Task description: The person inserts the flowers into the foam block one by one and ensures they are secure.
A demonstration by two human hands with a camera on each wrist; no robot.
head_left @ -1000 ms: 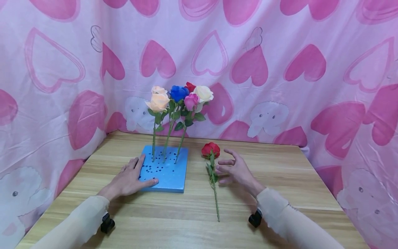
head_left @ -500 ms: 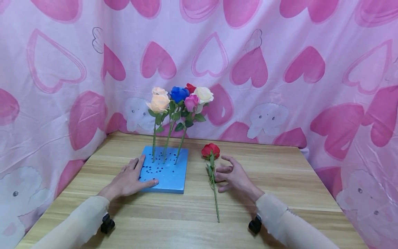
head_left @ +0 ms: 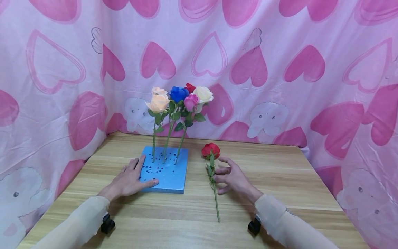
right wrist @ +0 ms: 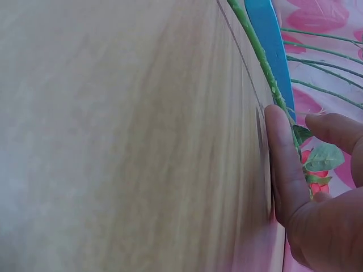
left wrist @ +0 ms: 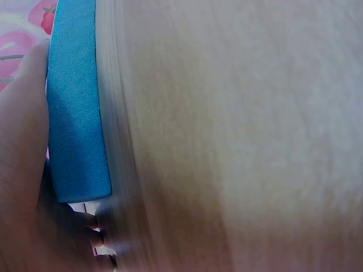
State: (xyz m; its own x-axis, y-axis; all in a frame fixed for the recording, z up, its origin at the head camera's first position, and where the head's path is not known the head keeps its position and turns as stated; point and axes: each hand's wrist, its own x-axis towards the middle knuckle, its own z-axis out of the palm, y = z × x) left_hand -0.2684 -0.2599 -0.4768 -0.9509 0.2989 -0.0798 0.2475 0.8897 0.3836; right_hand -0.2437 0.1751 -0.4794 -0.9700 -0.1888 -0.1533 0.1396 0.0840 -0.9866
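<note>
A blue foam board (head_left: pixel 171 178) with many small holes lies on the table, several artificial roses standing upright in it. My left hand (head_left: pixel 124 180) rests at its left side, the thumb spread over the near left corner. The left wrist view shows the board's side edge (left wrist: pixel 79 113) beside that hand. To the board's right, a red rose (head_left: pixel 210 151) lies flat, its green stem (head_left: pixel 216 204) pointing toward me. My right hand (head_left: pixel 234 178) is beside this rose, fingertips right at its leaves. In the right wrist view, thumb (right wrist: pixel 283 153) and forefinger stand apart near the stem.
The standing roses include peach (head_left: pixel 158 102), blue (head_left: pixel 179 94), pink (head_left: pixel 191 102), white (head_left: pixel 203 94) and red (head_left: pixel 190 87) blooms. A pink heart-patterned curtain (head_left: pixel 280 93) hangs around the wooden table (head_left: pixel 273 162).
My right hand has moved slightly left and toward me, its fingers coming to the leaves of the lying red rose. My left hand and the board have stayed in place.
</note>
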